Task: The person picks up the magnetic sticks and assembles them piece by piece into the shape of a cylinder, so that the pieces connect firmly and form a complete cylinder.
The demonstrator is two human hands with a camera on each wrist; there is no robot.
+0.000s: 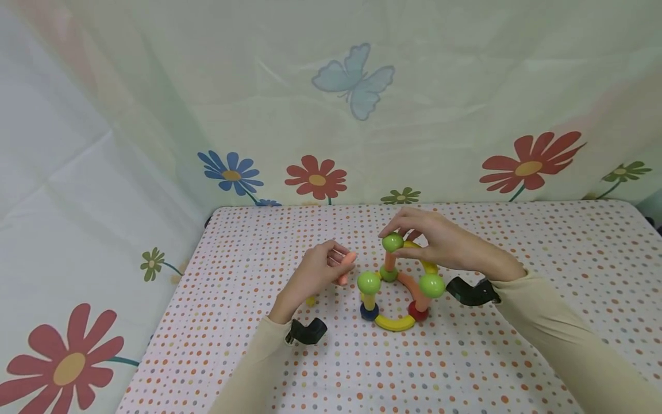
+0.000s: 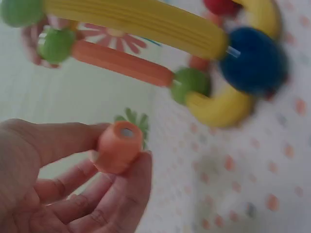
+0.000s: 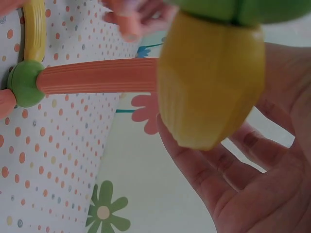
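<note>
An orange magnetic building stick is pinched between the thumb and fingers of my left hand; its silvery end faces the left wrist camera. To its right stands a frame of sticks and balls, with three posts on a ring. My right hand grips the green ball on top of the back post, an orange stick. A yellow stick reaches from the right green ball back under that hand, and hides part of its fingers in the right wrist view.
The ring has a blue ball, a red ball and a yellow curved stick at the front. Another green ball tops the left post. A small yellow piece lies beside my left wrist. Behind the dotted table hangs a flowered cloth.
</note>
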